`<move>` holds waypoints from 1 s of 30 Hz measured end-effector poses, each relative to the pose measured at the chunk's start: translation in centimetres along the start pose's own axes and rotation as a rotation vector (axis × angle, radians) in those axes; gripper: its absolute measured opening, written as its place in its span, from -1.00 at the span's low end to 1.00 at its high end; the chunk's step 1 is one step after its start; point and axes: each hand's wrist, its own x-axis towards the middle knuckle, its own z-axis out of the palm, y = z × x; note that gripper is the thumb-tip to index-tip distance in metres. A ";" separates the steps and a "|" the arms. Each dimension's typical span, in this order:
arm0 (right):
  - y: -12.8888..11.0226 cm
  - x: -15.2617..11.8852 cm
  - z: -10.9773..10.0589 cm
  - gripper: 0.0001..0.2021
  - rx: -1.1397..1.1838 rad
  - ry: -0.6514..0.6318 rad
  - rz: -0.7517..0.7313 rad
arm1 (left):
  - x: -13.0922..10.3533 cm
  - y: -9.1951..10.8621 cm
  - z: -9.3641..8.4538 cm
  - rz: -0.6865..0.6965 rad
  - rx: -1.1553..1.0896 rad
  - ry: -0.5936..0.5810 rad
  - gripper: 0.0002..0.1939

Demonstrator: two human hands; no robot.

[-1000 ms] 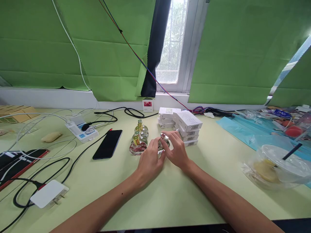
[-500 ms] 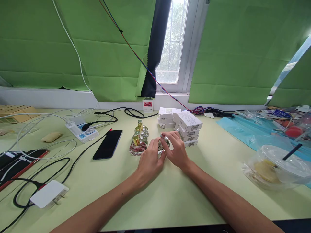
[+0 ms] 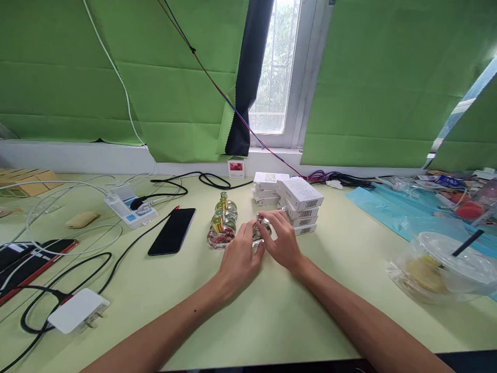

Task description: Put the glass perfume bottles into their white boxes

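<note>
On the bench (image 3: 252, 321), left hand (image 3: 241, 249) and right hand (image 3: 281, 239) share a narrow grip on one bottle (image 3: 255, 235): brace it low, fingertips light up top, clear of that row (image 3: 220, 238)!

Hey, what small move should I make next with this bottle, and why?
Perhaps press gently on the bottle with your right hand: its fingers are near the top, and your left hand sits at the side, well placed to steady it.

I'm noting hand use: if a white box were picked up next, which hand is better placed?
Probably the right hand: it is beside the white boxes, while the left hand is farther away. Both hold one bottle.
</note>
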 end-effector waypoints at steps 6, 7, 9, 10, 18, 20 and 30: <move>-0.1 0.1 -0.1 -0.77 0.009 0.005 -0.017 | 0.1 0.2 -0.2 -0.025 0.003 -0.015 -0.53; 0.0 0.1 -0.1 -0.77 0.011 0.003 -0.017 | 0.0 0.2 -0.2 -0.028 0.003 -0.019 -0.53; 0.1 0.0 0.0 -0.76 0.014 -0.004 -0.012 | 0.0 0.2 -0.2 -0.032 0.003 -0.025 -0.52; 0.1 0.0 0.0 -0.76 0.014 -0.007 -0.010 | 0.0 0.2 -0.2 -0.034 0.002 -0.027 -0.53; 0.2 0.0 0.0 -0.78 0.006 -0.007 -0.016 | 0.0 0.1 -0.1 -0.018 0.002 -0.014 -0.55; 0.3 -0.1 0.1 -0.78 0.003 -0.010 -0.015 | 0.0 0.2 -0.1 -0.016 -0.001 -0.011 -0.56; 0.4 -0.2 0.2 -0.78 0.005 -0.020 0.008 | 0.1 0.4 -0.2 -0.030 -0.019 -0.026 -0.56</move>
